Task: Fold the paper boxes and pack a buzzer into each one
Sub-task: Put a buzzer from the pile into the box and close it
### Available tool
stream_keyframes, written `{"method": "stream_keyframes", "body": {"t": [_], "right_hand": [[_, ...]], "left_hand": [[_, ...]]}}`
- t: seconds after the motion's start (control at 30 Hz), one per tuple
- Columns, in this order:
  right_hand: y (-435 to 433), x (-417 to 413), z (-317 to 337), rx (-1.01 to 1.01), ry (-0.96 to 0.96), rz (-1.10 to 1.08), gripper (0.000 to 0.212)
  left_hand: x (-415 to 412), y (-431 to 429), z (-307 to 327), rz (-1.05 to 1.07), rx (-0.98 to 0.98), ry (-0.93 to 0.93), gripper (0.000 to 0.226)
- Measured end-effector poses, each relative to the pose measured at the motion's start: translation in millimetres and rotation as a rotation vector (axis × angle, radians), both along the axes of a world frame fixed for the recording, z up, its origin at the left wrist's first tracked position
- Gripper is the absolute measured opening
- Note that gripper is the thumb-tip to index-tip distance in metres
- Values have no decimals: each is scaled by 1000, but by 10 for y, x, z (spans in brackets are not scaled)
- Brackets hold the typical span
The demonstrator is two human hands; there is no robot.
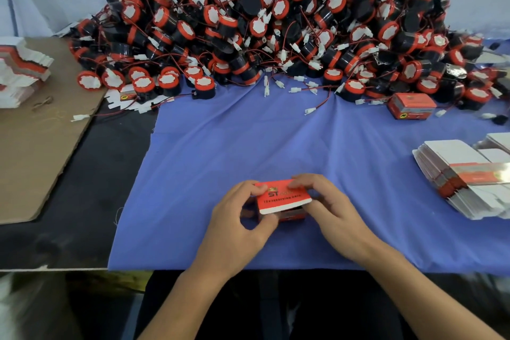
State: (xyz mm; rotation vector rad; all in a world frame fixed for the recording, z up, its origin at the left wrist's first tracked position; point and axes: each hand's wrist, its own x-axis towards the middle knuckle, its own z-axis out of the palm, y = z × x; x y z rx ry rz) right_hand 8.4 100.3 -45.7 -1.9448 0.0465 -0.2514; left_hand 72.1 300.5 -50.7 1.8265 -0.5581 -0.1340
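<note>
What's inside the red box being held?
Nothing inside shows: its printed top flap covers the red box, gripped by the left hand and right hand. Whether it is filled cannot be told.

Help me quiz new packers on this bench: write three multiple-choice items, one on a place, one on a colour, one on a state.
1. Where does the brown cardboard sheet lie?
A) on the floor
B) left of the cloth
C) on a chair

2. What colour is the cloth?
A) blue
B) green
C) yellow

3. What is the state of the near red box?
A) lying untouched
B) gripped by one hand only
C) gripped by the left hand and the right hand

Key:
1 B: the sheet lies at the table's left side, beside the cloth.
2 A: the cloth spreads blue across the middle of the table.
3 C: fingers of both hands curl round the box's edges.
</note>
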Motion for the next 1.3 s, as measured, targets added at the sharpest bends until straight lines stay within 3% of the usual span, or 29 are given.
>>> {"method": "stream_keyframes", "body": {"t": [0.13,0.3,0.53,0.73,1.03,1.3], "right_hand": [[-128,-123,-25,-38,87,166,46],[-100,-137,-93,-149,-11,66,44],[-86,-105,-105,-225,-120,12,47],[-87,-49,-73,-341,-198,-86,31],[-102,-83,-165,-415,-284,-20,35],[-93,-64,-162,-405,-322,-52,32]], "left_hand": [[-13,107,-5,-102,63,66,50],[14,117,-60,-57,90,-55,42],[9,66,-68,-16,32,-80,37],[28,31,-50,54,26,-107,30],[-26,32,-57,127,25,-388,15],[-32,68,-26,71,206,-672,14]]}}
